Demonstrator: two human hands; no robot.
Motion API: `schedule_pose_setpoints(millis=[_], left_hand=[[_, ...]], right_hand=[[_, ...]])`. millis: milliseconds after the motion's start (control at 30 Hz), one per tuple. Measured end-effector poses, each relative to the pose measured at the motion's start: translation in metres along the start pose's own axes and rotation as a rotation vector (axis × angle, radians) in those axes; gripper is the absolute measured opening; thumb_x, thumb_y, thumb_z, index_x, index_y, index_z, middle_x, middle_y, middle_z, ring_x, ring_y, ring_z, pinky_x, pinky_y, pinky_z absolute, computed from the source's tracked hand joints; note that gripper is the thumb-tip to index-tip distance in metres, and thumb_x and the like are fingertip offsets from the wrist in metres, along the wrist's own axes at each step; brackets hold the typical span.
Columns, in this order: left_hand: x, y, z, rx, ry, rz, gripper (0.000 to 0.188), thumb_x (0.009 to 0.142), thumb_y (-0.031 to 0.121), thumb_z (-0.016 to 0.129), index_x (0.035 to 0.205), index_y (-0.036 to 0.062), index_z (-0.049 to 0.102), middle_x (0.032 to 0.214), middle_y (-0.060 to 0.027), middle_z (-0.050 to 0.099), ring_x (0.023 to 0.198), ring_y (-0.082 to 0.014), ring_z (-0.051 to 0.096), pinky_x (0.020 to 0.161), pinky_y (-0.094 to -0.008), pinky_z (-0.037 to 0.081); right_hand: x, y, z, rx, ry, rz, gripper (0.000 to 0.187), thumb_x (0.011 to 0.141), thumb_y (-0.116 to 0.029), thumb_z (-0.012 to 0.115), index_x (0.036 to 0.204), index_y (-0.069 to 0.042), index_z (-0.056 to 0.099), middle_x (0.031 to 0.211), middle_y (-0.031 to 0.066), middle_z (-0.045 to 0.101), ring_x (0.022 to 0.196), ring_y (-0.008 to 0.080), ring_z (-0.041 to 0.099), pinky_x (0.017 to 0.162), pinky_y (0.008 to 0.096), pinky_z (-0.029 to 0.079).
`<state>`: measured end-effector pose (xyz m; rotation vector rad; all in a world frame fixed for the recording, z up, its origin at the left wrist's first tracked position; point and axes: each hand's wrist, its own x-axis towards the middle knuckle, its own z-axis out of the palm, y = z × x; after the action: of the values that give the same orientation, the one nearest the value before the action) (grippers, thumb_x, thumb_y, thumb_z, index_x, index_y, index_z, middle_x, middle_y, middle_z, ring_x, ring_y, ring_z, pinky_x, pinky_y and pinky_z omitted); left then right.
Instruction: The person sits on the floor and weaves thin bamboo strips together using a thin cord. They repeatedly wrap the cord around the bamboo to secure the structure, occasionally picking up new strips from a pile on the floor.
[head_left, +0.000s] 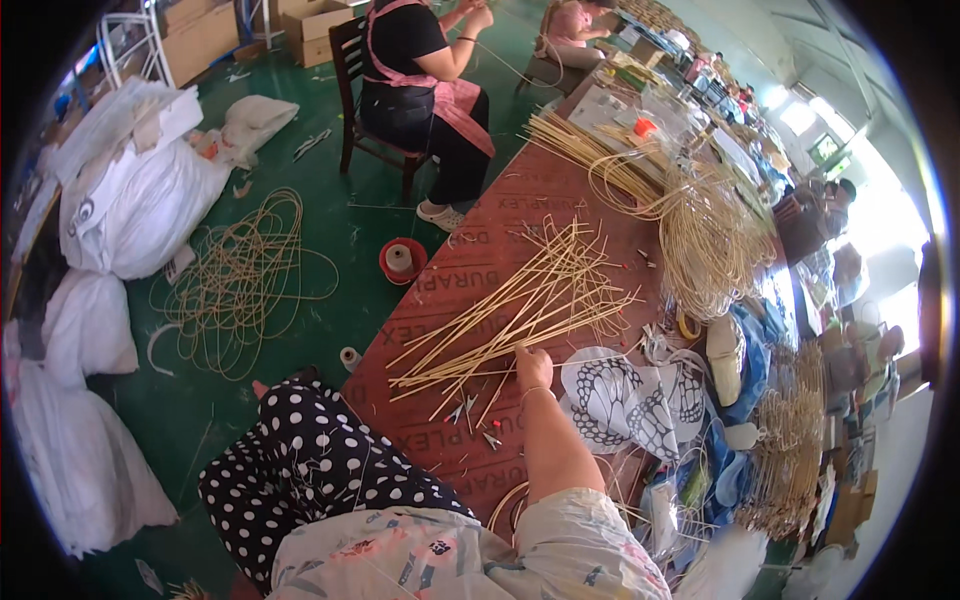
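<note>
My right hand (535,368) reaches forward over the table to the near side of a loose pile of thin bamboo sticks (500,310). Its fingers are curled in against the sticks and look closed on some of them; the fingertips are partly hidden. Most sticks lie slanted across one another. Just right of the hand lies white sheet material with a black butterfly-wing print (625,395). Small metal tools or clips with red parts (462,412) rest left of my wrist. My left hand does not show; a dotted black cloth (330,440) covers my lap.
Coiled cane strips (710,240) and more bundled sticks (600,160) are at the far right of the reddish table (440,285). A thread spool sits in a red bowl (390,262) on the green floor, near tangled cane (245,280) and white sacks (140,215). A seated co-worker (420,90) is ahead.
</note>
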<state>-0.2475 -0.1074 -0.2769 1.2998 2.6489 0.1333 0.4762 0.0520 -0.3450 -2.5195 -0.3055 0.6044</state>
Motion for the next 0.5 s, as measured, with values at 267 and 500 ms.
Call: schedule_pose_setpoints(millis=[267, 500], left_hand=[[-0.007, 0.042, -0.013, 0.287, -0.12, 0.187, 0.03, 0.085, 0.033, 0.051, 0.09, 0.0043, 0.06, 0.074, -0.013, 0.059, 0.063, -0.0247, 0.056, 0.056, -0.0344, 0.045], [-0.017, 0.037, -0.029, 0.519, -0.208, 0.311, 0.033, 0.086, 0.035, 0.051, 0.093, 0.0048, 0.061, 0.076, -0.0144, 0.06, 0.064, -0.027, 0.057, 0.059, -0.0363, 0.045]], right_hand=[[0.018, -0.012, -0.013, -0.146, 0.008, -0.112, 0.032, 0.074, -0.024, 0.047, 0.093, -0.003, 0.062, 0.103, 0.0209, 0.057, 0.097, 0.0337, 0.055, 0.081, 0.0398, 0.044], [0.008, -0.007, -0.022, -0.182, 0.039, 0.021, 0.04, 0.073, -0.033, 0.052, 0.092, 0.0, 0.063, 0.099, 0.0229, 0.058, 0.098, 0.0354, 0.055, 0.083, 0.0404, 0.043]])
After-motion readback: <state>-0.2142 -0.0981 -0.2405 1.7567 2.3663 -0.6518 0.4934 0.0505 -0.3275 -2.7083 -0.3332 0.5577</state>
